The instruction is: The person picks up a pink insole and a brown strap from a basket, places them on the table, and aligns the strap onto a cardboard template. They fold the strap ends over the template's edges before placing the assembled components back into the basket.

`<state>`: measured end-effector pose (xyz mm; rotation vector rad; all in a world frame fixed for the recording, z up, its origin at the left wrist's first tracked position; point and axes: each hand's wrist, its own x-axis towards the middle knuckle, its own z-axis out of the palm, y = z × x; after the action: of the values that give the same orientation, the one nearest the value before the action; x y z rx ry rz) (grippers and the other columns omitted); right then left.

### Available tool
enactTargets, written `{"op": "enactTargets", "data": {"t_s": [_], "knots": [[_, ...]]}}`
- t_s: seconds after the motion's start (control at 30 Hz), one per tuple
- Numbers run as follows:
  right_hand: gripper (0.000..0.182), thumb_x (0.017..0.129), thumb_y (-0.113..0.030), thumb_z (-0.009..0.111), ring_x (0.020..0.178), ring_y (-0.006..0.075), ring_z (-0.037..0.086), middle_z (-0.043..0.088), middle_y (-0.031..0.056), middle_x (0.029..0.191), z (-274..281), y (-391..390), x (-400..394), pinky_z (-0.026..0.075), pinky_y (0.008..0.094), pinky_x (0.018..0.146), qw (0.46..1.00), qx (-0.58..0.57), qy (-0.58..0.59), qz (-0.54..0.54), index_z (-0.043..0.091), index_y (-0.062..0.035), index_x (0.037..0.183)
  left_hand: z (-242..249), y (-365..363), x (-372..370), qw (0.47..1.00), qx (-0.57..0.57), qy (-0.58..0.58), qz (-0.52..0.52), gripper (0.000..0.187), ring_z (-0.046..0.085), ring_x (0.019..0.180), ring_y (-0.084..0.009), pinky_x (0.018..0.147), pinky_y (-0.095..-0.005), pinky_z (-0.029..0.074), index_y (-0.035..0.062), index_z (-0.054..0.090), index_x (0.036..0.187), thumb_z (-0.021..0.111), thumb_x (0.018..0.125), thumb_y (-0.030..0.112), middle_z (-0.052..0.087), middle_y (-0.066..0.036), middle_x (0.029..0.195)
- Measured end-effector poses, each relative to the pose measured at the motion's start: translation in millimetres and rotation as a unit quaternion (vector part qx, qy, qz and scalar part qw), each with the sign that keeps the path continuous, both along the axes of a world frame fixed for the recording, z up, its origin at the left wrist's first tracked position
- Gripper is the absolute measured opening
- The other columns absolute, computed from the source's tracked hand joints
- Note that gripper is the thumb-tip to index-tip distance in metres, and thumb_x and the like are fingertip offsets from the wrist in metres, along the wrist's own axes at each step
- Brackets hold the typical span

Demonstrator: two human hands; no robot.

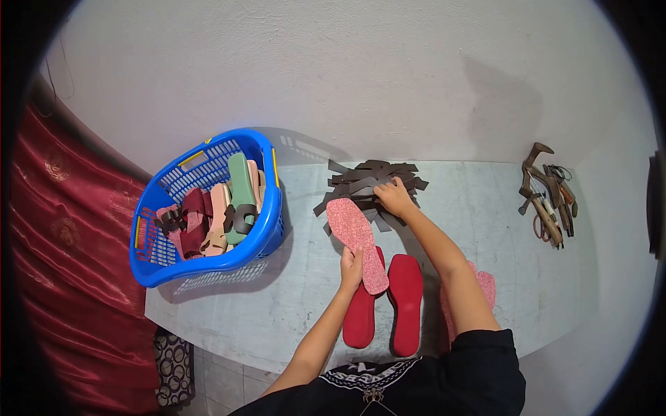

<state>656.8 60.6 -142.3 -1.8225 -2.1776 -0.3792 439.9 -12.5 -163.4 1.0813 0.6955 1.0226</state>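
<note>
Just below the centre of the frame, the left hand [352, 263] grips a pink speckled foam sole [356, 239] by its lower end, fingers wrapped round the edge, so that the sole slants up and to the left above the table. Beneath it, on the pale grey tabletop [291, 298], lie two red foam soles [385, 301] side by side, lengthwise toward the person; the pink sole overlaps the top of the left one. A further pink sole [485, 288] shows at the lower right, mostly hidden behind the right forearm.

The right hand [395, 196] reaches up past the centre and rests on a heap of dark brown flat straps [374, 180], which fan out in all directions near the far edge of the table. Its fingers curl down into the heap (whether they actually pinch a strap cannot be told from this view).

In the left-centre of the frame stands a blue plastic laundry basket [156, 274], holding finished sandals [215, 215] in green, pink and maroon, stacked on edge. At the far right, against the wall, lies a cluster of wooden-handled tools [548, 197]. A red patterned cloth [62, 277] fills the left edge of the frame.
</note>
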Motion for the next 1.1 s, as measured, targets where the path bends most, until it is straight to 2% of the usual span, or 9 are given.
{"op": "enactTargets", "data": {"t_s": [0.17,0.3,0.37,0.4,0.5,0.8,0.87,0.97,1.1], "knots": [[0.014,0.073,-0.019,0.059,0.077,0.0223,0.058,0.06,0.0054,0.078,32,-20,18,0.038,0.0387,0.072,0.997,-0.013,0.08,-0.016,0.055,-0.009,0.082,3,-1,2,1.0,0.029,-0.008,-0.001,0.027,0.049,0.096,-0.0126,0.084,-0.0256,0.037,-0.002,0.043,0.112,0.045,0.089,0.012,0.052,-0.008,0.107],[0.017,0.076,-0.018,0.06,0.068,0.0221,0.059,0.062,0.0063,0.077,82,-42,29,0.044,0.0324,0.059,0.965,0.081,0.237,-0.072,0.059,-0.005,0.087,8,0,-1,0.999,0.017,-0.024,-0.029,0.028,0.05,0.095,-0.0133,0.084,-0.0265,0.038,-0.0021,0.042,0.112,0.045,0.088,0.012,0.052,-0.008,0.106],[0.021,0.078,-0.022,0.061,0.067,0.0129,0.057,0.061,0.0026,0.075,101,-50,41,0.044,0.0273,0.062,0.862,-0.022,0.501,-0.071,0.06,-0.0033,0.088,16,-2,-1,0.998,-0.002,-0.053,-0.044,0.028,0.052,0.092,-0.0139,0.081,-0.027,0.04,-0.0009,0.041,0.113,0.045,0.088,0.011,0.053,-0.008,0.106],[0.023,0.079,-0.019,0.062,0.069,0.0077,0.053,0.06,0.0007,0.077,109,-54,47,0.044,0.0236,0.063,0.853,-0.039,0.518,-0.05,0.059,-0.0018,0.093,20,-4,-2,0.995,-0.022,-0.077,-0.061,0.028,0.053,0.09,-0.0145,0.079,-0.0274,0.043,0.0002,0.04,0.113,0.044,0.088,0.011,0.053,-0.009,0.105],[0.023,0.078,-0.014,0.062,0.071,0.008,0.053,0.06,0.0014,0.08,160,-86,27,0.044,0.023,0.064,0.804,-0.064,0.59,0.02,0.056,-0.0009,0.096,46,-18,-4,0.992,0.006,-0.074,-0.1,0.03,0.056,0.083,-0.0159,0.073,-0.0299,0.048,0.0035,0.036,0.116,0.043,0.088,0.01,0.053,-0.009,0.104],[0.031,0.075,-0.014,0.065,0.073,0.0103,0.054,0.061,0.0052,0.083,222,-137,-70,0.044,0.0242,0.063,0.852,-0.252,0.445,0.111,0.055,0.0005,0.1,102,-73,-43,0.954,-0.077,-0.11,-0.27,0.053,0.057,0.092,-0.0299,0.073,-0.0388,0.051,0.0121,0.014,0.129,0.042,0.084,0.005,0.046,-0.017,0.113],[0.037,0.071,-0.023,0.068,0.071,0.0198,0.059,0.062,0.0117,0.082,228,-144,-92,0.045,0.0302,0.063,0.936,-0.171,0.272,0.142,0.058,-0.0032,0.1,120,-86,-57,0.951,-0.079,-0.12,-0.274,0.056,0.057,0.092,-0.0301,0.073,-0.0393,0.052,0.0134,0.012,0.129,0.041,0.084,0.004,0.045,-0.017,0.115],[0.041,0.069,-0.028,0.068,0.075,0.0261,0.059,0.062,0.0138,0.082,235,-151,-118,0.046,0.033,0.063,0.949,-0.17,0.234,0.124,0.058,-0.0066,0.103,134,-95,-78,0.948,-0.083,-0.124,-0.281,0.06,0.058,0.092,-0.0294,0.072,-0.0393,0.052,0.0172,0.007,0.13,0.041,0.083,0.003,0.044,-0.016,0.116],[0.036,0.072,-0.027,0.066,0.065,0.0157,0.054,0.06,0.0033,0.073,245,-160,-154,0.035,0.0303,0.072,0.967,-0.134,0.146,0.159,0.057,-0.0112,0.103,146,-100,-108,0.949,-0.076,-0.111,-0.285,0.063,0.058,0.091,-0.0309,0.07,-0.0411,0.053,0.0174,0.003,0.13,0.041,0.082,0.003,0.043,-0.018,0.115]]}}
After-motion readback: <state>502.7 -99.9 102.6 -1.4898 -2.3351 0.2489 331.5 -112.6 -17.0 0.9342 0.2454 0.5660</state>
